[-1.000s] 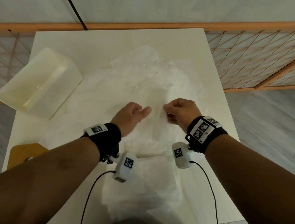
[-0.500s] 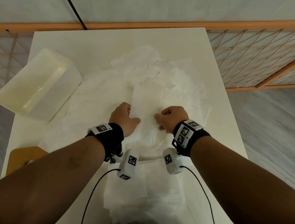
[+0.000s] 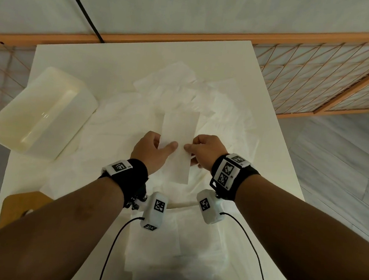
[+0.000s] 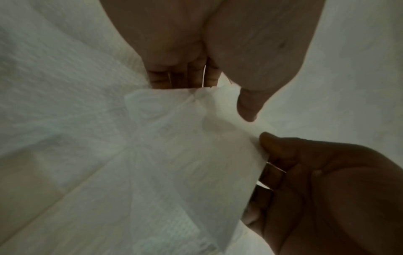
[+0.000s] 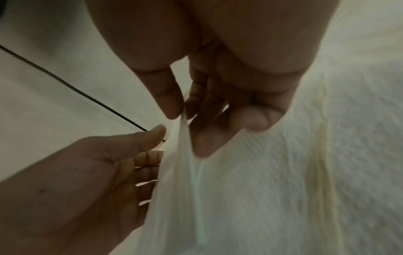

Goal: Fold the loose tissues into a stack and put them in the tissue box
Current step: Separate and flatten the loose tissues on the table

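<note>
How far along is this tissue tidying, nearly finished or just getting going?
Early on. A small stack of folded tissues lies near the person. The left hand and right hand hold one folded tissue by its long edges. Many loose tissues remain spread out, and the tissue box looks empty.

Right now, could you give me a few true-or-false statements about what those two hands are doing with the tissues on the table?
1. Both hands, left hand and right hand, hold one narrow folded white tissue. True.
2. The cream plastic tissue box sits at the table's right. False: it sits at the left.
3. Loose white tissues lie on the table beyond the hands. True.
4. The tissue box is full of tissues. False: it looks empty.
</note>
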`<state>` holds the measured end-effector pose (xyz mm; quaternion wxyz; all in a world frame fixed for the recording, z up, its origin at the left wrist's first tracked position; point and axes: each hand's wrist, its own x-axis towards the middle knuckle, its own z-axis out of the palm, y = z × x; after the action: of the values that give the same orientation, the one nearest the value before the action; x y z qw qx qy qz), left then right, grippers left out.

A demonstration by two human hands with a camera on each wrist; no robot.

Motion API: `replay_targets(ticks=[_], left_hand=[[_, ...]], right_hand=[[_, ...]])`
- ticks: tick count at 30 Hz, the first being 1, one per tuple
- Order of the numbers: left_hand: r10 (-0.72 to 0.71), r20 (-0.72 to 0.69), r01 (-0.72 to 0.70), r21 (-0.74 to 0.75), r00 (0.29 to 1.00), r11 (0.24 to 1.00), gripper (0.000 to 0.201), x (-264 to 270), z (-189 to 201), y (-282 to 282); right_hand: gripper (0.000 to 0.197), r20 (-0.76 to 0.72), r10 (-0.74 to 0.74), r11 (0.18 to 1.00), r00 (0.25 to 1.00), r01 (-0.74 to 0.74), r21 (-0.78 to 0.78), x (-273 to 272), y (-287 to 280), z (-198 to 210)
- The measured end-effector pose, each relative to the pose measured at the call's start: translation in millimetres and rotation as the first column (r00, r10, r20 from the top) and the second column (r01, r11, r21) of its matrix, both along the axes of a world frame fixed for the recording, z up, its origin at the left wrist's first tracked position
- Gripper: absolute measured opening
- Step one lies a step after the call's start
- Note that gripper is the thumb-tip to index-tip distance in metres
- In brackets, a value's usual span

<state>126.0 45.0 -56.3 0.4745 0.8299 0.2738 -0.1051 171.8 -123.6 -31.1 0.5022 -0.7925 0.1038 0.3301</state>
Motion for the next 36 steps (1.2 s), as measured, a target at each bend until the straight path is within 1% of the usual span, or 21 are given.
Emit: replay_targets(ticks=[2, 4, 5, 7, 9, 12, 13, 14, 16, 17, 18, 20, 22, 24, 27, 29, 30, 31, 34, 35, 36], left_hand=[[0.006, -0.003, -0.007, -0.058, 1.0, 0.998, 0.043, 3.8, 3.2, -0.2], [0.041, -0.039, -0.049, -0.222, 0.998, 0.974, 0.044, 6.0, 6.2, -1.0], [0.068, -0.085, -0.094, -0.353, 0.994, 0.931, 0.045, 6.6, 7.6, -1.4], [0.091, -0.175, -0.179, -0.597, 0.98, 0.782, 0.048, 4.7, 12.5, -1.2], [0.081, -0.202, -0.201, -0.692, 0.976, 0.694, 0.053, 1.8, 18.2, -0.1], [0.056, -0.178, -0.171, -0.741, 0.983, 0.65, 0.056, -2.9, 24.1, 1.3], [0.045, -0.159, -0.15, -0.75, 0.986, 0.645, 0.057, -4.4, 26.2, 2.3], [0.023, -0.134, -0.117, -0.749, 0.991, 0.652, 0.056, -5.7, 27.6, 4.1], [-0.057, -0.078, -0.018, -0.735, 0.995, 0.678, 0.051, -8.5, 32.8, 5.6], [-0.113, -0.054, 0.041, -0.716, 0.992, 0.697, 0.05, -10.6, 36.3, 4.6], [-0.172, -0.035, 0.101, -0.688, 0.984, 0.718, 0.05, -12.9, 39.2, 2.9], [-0.282, -0.02, 0.21, -0.615, 0.959, 0.76, 0.051, -17.5, 43.6, -0.2], [-0.414, -0.033, 0.333, -0.54, 0.91, 0.773, 0.046, -22.4, 45.6, -1.4], [-0.571, -0.07, 0.479, -0.466, 0.818, 0.743, 0.035, -29.3, 45.5, -3.3], [-0.8, -0.151, 0.737, -0.32, 0.581, 0.595, 0.023, -44.7, 42.1, -12.2], [-0.88, -0.205, 0.829, -0.299, 0.427, 0.472, 0.012, -56.3, 41.3, -21.6], [-0.9, -0.226, 0.849, -0.308, 0.373, 0.429, 0.012, -61.5, 40.1, -25.5], [-0.909, -0.245, 0.864, -0.304, 0.337, 0.402, 0.013, -65.9, 38.4, -28.8], [-0.898, -0.328, 0.905, -0.207, 0.294, 0.372, 0.025, -75.9, 28.0, -35.6], [-0.885, -0.365, 0.918, -0.157, 0.289, 0.364, 0.032, -78.2, 25.6, -37.3], [-0.866, -0.393, 0.923, -0.091, 0.311, 0.373, 0.035, -79.7, 22.9, -37.9]], right_hand=[[0.016, -0.034, -0.031, 0.992, 0.999, 0.035, 0.12, 0.4, -3.3, 3.3], [0.009, -0.066, -0.05, 0.972, 0.997, 0.064, 0.227, -0.6, -4.9, 6.7], [0.009, -0.072, -0.048, 0.963, 0.996, 0.065, 0.261, -0.6, -5.7, 7.7], [0.018, -0.096, -0.038, 0.938, 0.995, 0.069, 0.34, -1.9, -7.1, 11.2], [0.024, -0.111, -0.034, 0.915, 0.993, 0.076, 0.395, -2.5, -9.0, 13.3], [0.021, -0.123, 0.001, 0.903, 0.992, 0.052, 0.426, -5.2, -14.0, 18.0], [0.015, -0.142, 0.017, 0.9, 0.99, 0.047, 0.434, -6.7, -16.7, 20.7], [0.018, -0.166, 0.019, 0.893, 0.986, 0.058, 0.445, -8.3, -19.5, 23.4], [0.05, -0.236, -0.011, 0.887, 0.972, 0.118, 0.447, -9.5, -27.6, 23.8], [0.056, -0.263, -0.035, 0.88, 0.964, 0.155, 0.449, -10.1, -31.0, 24.0], [0.053, -0.273, -0.061, 0.873, 0.96, 0.184, 0.452, -10.7, -34.4, 24.0], [0.037, -0.244, -0.115, 0.877, 0.963, 0.214, 0.431, -11.2, -39.3, 22.5], [0.031, -0.179, -0.157, 0.912, 0.971, 0.212, 0.35, -10.4, -43.7, 21.2], [0.044, -0.122, -0.168, 0.953, 0.978, 0.193, 0.235, -6.9, -51.1, 17.3], [0.049, -0.145, -0.181, 0.968, 0.973, 0.203, 0.15, -2.4, -63.8, 17.9], [0.046, -0.146, -0.184, 0.972, 0.972, 0.202, 0.117, -1.1, -70.9, 17.2], [0.045, -0.137, -0.175, 0.977, 0.975, 0.189, 0.097, -1.1, -73.3, 16.3], [0.043, -0.127, -0.16, 0.982, 0.979, 0.172, 0.083, -1.7, -75.2, 15.0], [0.037, -0.099, -0.11, 0.992, 0.989, 0.115, 0.044, -3.3, -76.8, 10.3], [0.034, -0.086, -0.098, 0.995, 0.991, 0.101, 0.028, -4.3, -76.1, 9.5], [0.032, -0.07, -0.086, 0.996, 0.994, 0.086, 0.005, -5.2, -75.0, 8.3]])
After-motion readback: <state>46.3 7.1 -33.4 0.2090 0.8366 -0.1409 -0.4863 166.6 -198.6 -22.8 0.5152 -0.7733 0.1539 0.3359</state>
